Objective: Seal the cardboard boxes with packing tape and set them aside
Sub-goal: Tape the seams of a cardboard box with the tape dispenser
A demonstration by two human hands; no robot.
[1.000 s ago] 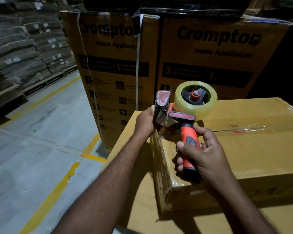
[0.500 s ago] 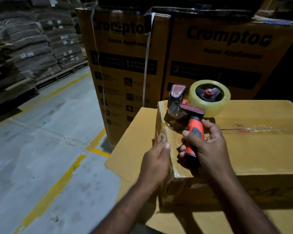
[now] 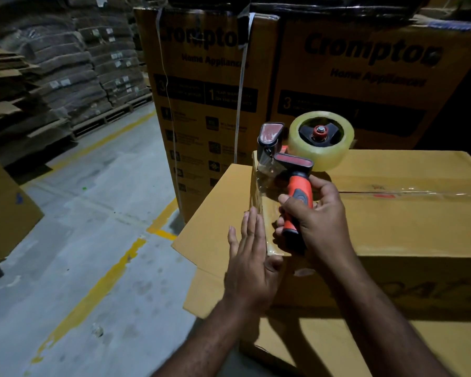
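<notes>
The plain brown cardboard box (image 3: 408, 229) lies closed on more brown cardboard (image 3: 215, 210), with clear tape (image 3: 419, 192) along its top seam and down its left end; its contents are hidden. Behind stand tall yellow-brown cartons (image 3: 210, 85) printed "Crompton Home Appliances". Lettering on the box's near side is unreadable. The left hand (image 3: 252, 268) presses flat, fingers straight and together, against the taped end. The right hand (image 3: 320, 224) wraps its fingers round the handle of the orange-and-black tape dispenser (image 3: 294, 164) at the box's top corner.

Dim warehouse light, wide-angle edge distortion.
</notes>
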